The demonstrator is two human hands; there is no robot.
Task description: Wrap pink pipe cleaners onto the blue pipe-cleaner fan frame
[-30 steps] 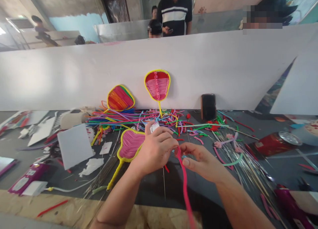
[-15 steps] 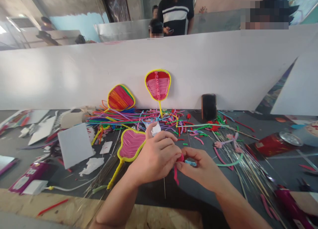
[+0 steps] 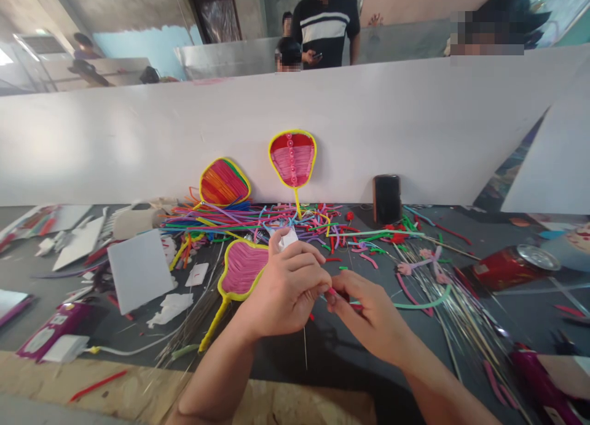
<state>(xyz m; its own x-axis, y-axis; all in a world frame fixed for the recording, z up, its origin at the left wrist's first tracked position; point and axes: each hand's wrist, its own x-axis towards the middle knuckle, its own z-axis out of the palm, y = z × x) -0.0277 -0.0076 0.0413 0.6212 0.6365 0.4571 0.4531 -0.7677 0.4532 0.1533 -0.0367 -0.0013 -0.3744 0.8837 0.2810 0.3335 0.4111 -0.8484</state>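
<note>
Fingertips of my left hand (image 3: 295,283) and my right hand (image 3: 369,314) meet above the dark table, pinching a small pink pipe cleaner (image 3: 331,291) between them. Most of it is hidden by the fingers. A thin wire (image 3: 305,348) shows below my left hand; I cannot tell whether it is held. Behind my left wrist lies a fan shape (image 3: 242,266) with pink filling and a yellow rim and handle. Two more yellow-rimmed fans, a red and pink one (image 3: 293,158) and a multicoloured one (image 3: 225,182), lean against the white board.
A heap of coloured pipe cleaners (image 3: 239,214) spreads along the white board (image 3: 138,136). Thin wires (image 3: 461,289), a red can (image 3: 516,267) and a magenta tool (image 3: 544,376) lie right. A black phone (image 3: 387,199) stands behind. People (image 3: 327,25) are beyond the board.
The pink strip that hung below the fingers no longer hangs there; only a short pink piece shows between the fingertips. My right hand has turned slightly, its fingers closer together.
</note>
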